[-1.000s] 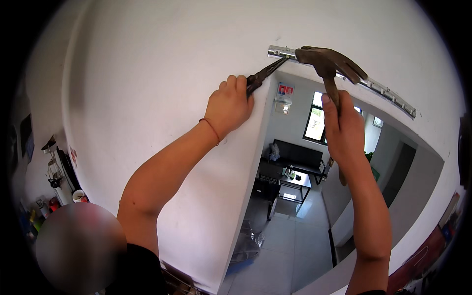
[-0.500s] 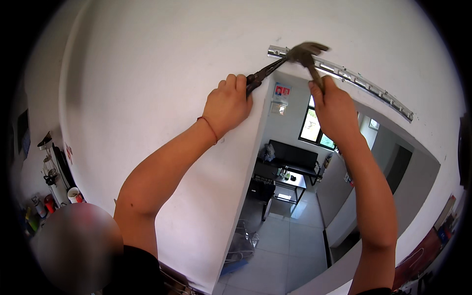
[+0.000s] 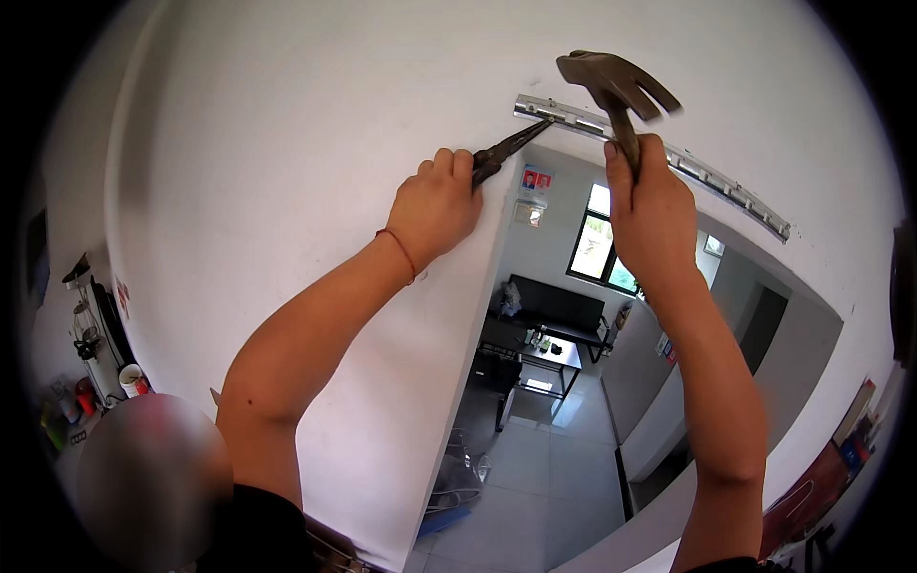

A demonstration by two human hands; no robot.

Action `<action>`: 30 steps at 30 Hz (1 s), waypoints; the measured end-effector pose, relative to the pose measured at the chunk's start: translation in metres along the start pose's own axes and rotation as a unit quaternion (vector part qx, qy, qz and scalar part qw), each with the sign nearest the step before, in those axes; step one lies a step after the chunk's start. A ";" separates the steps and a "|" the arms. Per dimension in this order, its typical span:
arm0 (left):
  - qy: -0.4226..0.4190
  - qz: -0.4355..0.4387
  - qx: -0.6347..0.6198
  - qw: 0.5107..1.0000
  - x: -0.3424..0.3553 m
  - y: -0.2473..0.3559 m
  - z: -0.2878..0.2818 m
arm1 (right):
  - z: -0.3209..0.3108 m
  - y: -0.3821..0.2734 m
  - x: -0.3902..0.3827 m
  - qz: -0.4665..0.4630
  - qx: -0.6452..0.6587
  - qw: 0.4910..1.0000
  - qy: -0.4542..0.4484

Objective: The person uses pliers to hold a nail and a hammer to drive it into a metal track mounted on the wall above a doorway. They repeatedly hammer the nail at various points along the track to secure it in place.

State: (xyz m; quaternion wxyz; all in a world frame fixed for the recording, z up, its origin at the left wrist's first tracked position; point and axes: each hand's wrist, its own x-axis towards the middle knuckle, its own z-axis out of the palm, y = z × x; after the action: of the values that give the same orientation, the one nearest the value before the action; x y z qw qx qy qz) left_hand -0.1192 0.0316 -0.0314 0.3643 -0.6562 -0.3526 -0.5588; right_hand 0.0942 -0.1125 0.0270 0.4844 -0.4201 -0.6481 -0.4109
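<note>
Left fingers (image 3: 463,164) round pliers (image 3: 490,162), right fingers (image 3: 653,156) round hammer (image 3: 617,88), its head (image 3: 611,74) now higher, apparently clear of the rail (image 3: 581,121).

Smooth white wall (image 3: 382,86) bears long silver metal rail (image 3: 712,176)

The rail lies against the wall. Beyond, a glossy pale-grey tiled floor (image 3: 578,473) carries a long black padded bench (image 3: 554,304), a low black-framed rectangular table (image 3: 570,357) and crumpled clear plastic sheeting (image 3: 460,473). Small items (image 3: 556,350), too tiny to identify, stand on the table.
</note>
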 end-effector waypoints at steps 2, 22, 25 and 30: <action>-0.008 -0.001 0.002 1.000 0.002 0.001 0.001 | 0.015 0.017 0.003 -0.018 -0.073 0.995 -0.072; -0.008 -0.015 0.061 0.998 0.001 -0.027 -0.012 | -0.035 0.034 -0.136 0.229 0.274 0.926 -0.124; -0.018 -0.055 -0.025 0.998 -0.011 -0.030 -0.018 | -0.038 0.039 -0.137 0.311 0.324 0.875 -0.180; 0.051 -0.200 -0.352 0.913 0.070 -0.002 -0.020 | -0.039 0.027 -0.093 0.269 0.400 0.869 -0.110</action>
State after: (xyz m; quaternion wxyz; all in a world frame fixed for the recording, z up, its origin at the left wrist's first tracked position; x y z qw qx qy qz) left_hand -0.1211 0.0190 0.0403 0.0080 -0.6283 -0.2376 -0.7408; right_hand 0.1470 -0.1543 -0.0523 0.6282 -0.3909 -0.6681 0.0782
